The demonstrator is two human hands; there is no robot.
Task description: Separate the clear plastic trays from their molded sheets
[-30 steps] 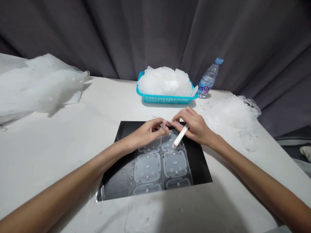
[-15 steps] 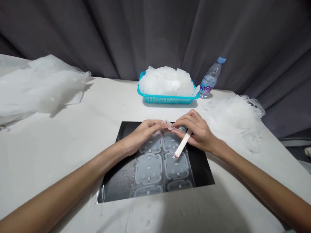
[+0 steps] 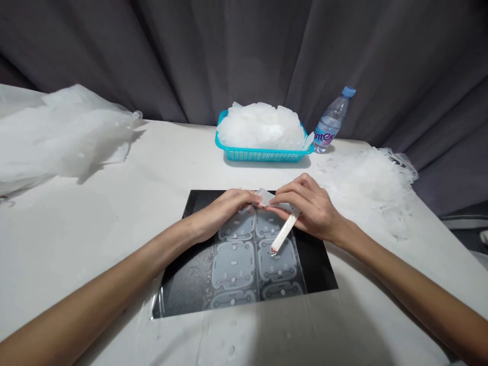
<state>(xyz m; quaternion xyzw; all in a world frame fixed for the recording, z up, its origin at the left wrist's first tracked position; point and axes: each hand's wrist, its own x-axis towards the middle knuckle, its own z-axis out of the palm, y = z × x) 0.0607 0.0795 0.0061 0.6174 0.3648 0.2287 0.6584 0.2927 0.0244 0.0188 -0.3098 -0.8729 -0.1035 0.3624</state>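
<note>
My left hand [image 3: 229, 212] is closed, thumb and fingers pinching a small translucent plastic piece [image 3: 265, 196] above the far edge of a black mat [image 3: 183, 284]. Close beside it, my right hand [image 3: 310, 207] grips the same piece between thumb and fingertips. A flat white stick [image 3: 285, 231] with a reddish tip is also tucked in that hand, slanting down toward me. Under both hands lies a clear sheet with rounded grey-white pads [image 3: 233, 265] in two columns. My fingers hide part of the plastic piece.
Behind the mat stands a blue basket [image 3: 267, 155] heaped with translucent pieces, a water bottle [image 3: 331, 124] at its right. A pile of clear plastic scraps [image 3: 369, 183] lies on the right. A large cloudy plastic bag [image 3: 64, 132] sits at the left. Grey curtain hangs behind the table.
More of the plastic piece shows between my fingertips, and my hands are slightly farther apart. The white stick's tip has dipped a little toward me.
</note>
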